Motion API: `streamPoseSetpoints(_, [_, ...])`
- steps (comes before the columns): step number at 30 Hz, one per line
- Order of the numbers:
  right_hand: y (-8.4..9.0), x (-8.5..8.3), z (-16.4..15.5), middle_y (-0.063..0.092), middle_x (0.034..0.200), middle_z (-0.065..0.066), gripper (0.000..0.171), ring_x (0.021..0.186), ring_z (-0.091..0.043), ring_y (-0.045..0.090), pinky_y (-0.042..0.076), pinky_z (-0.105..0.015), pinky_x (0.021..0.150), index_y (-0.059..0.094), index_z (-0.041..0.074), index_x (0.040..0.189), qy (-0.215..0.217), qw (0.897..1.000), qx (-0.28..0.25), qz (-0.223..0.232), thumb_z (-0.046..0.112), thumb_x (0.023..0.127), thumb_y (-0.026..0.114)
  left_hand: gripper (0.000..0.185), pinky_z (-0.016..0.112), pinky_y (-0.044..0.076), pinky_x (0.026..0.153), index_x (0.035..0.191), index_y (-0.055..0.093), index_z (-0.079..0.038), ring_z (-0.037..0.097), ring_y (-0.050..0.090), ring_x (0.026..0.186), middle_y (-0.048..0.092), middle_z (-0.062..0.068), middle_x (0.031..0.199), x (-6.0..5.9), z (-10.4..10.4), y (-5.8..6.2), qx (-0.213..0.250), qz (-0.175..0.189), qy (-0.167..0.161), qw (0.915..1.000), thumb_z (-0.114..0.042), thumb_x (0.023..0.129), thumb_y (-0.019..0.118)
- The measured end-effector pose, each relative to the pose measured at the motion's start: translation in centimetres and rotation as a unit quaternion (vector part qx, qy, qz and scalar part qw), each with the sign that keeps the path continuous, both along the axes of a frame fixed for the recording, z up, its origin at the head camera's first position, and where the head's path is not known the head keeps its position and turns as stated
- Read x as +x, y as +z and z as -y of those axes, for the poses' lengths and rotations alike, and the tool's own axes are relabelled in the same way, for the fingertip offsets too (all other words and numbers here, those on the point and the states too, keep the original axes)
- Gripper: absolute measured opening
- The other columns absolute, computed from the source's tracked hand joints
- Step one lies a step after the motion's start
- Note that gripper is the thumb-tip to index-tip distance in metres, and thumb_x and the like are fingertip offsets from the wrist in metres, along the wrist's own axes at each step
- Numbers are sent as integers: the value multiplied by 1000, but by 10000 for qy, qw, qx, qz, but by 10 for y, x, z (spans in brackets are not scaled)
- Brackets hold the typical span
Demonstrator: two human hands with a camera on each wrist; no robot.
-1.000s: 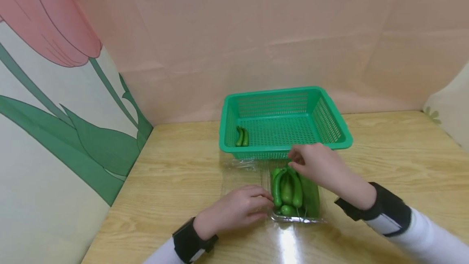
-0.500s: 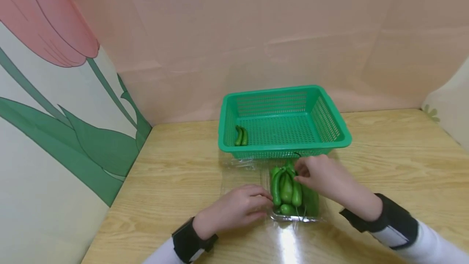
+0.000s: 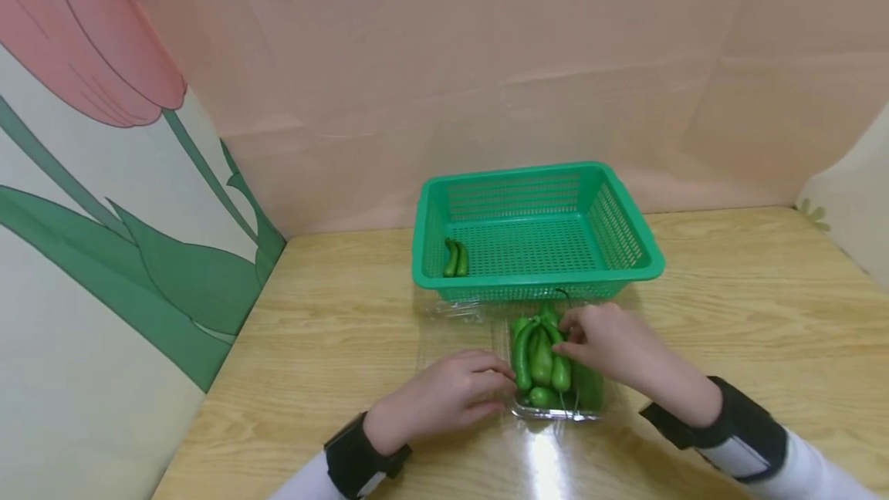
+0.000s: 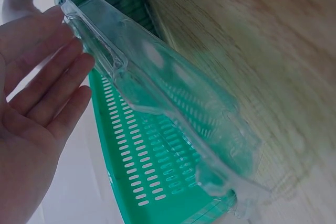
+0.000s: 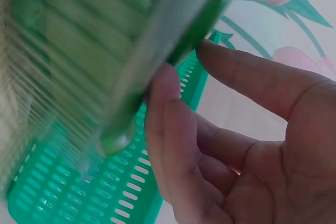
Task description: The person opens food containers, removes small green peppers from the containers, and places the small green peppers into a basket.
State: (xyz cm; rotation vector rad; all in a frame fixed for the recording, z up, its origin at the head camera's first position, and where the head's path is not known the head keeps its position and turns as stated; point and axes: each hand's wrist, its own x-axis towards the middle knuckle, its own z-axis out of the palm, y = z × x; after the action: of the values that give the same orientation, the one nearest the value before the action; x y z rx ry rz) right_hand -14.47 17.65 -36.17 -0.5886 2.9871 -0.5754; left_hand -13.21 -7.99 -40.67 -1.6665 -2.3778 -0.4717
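Cucumbers (image 3: 542, 357), small and green, lie bunched in a clear plastic clamshell tray (image 3: 556, 410) on the wooden desk (image 3: 333, 338), just in front of a green slotted basket (image 3: 628, 234). At the left, the left hand (image 3: 444, 396) rests on the desk with its fingers (image 4: 50, 85) straight and loosely apart, their tips touching the tray's left edge and steadying it. In the middle, the tray's open lid (image 4: 173, 103) lies flat toward the basket, where two cucumbers (image 3: 456, 258) already lie near the left wall. At the right, the right hand (image 3: 604, 342) reaches into the tray, its thumb and fingers (image 5: 168, 129) pinching one cucumber near its stem end. The step in hand looks like picking produce out of the tray; lifting it would call for a firm pinch while the tray is held down.
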Motion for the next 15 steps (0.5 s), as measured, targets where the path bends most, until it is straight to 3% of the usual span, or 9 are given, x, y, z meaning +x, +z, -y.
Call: streamPoseSetpoints(15, [-5,0,3,68,71,-1,28,60,-11,61,53,-27,52,70,3,94,-28,9997,-164,184,26,78,75,25,14,39,104,108,68,-14,8,58,110,65,-3,114,0,0,0,34,-74,-10,10000,-21,85,70])
